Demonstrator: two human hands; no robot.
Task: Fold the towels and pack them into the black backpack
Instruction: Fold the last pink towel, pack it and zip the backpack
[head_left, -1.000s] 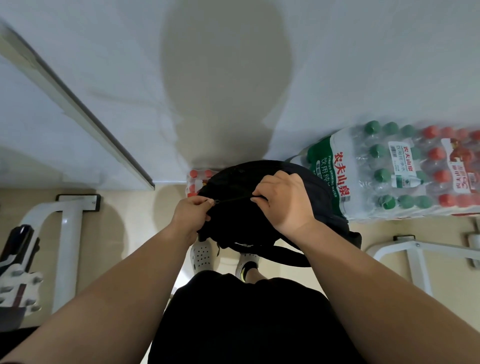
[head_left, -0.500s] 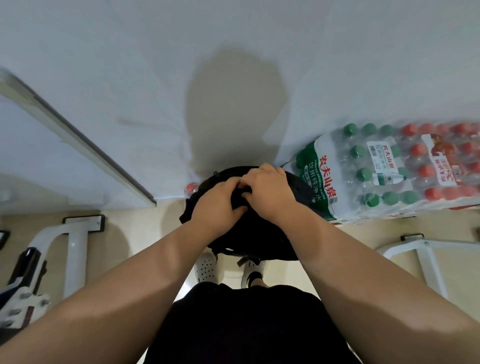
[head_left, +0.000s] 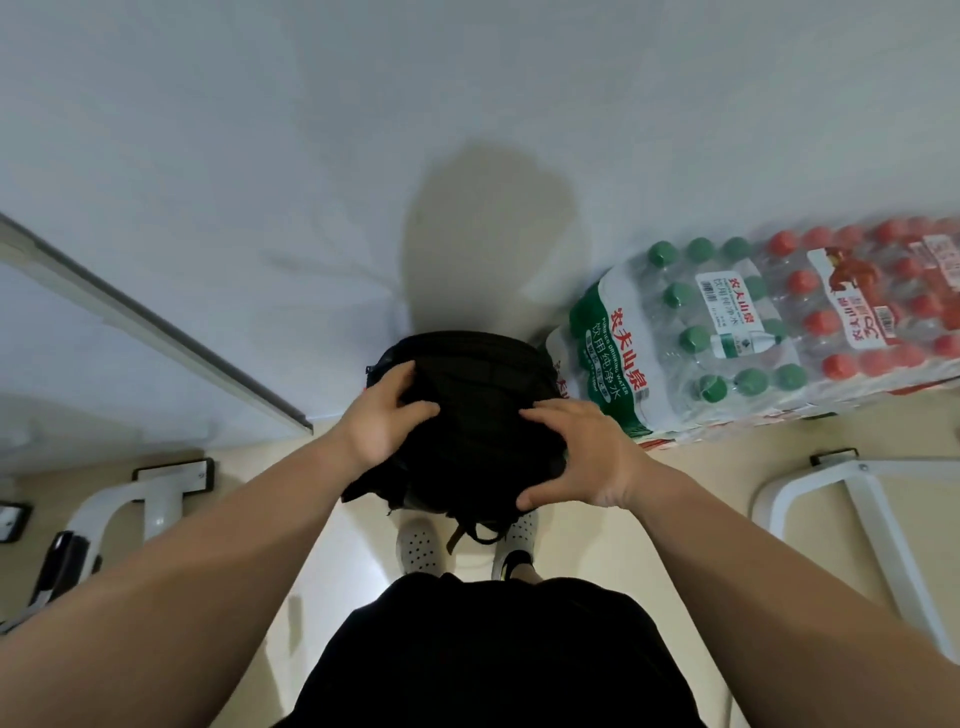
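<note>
A pale wall (head_left: 467, 130) is filling the upper half of the frame, with a grey shadow sitting on it above the centre. Below it a cream floor (head_left: 701, 493) is running across the lower half. At the right of the frame, shrink-wrapped packs of bottled water (head_left: 753, 332) are lying against the wall, green caps toward the centre and red caps toward the right edge. White metal frames are standing at the lower left (head_left: 156, 493) and lower right (head_left: 857, 483).

The black backpack (head_left: 478, 415) is sitting in the centre of the frame, just beside the green-capped pack and above the person's white shoes (head_left: 421, 545); a strap is hanging from its lower edge. No towels are showing, and its top is looking closed.

The left hand (head_left: 384, 421) is pressing on the backpack's left side, fingers spread and curling over the fabric. The right hand (head_left: 576, 452) is lying on its right side, fingers splayed flat, thumb hooking under the lower edge. Both hands are gripping the bag between them.
</note>
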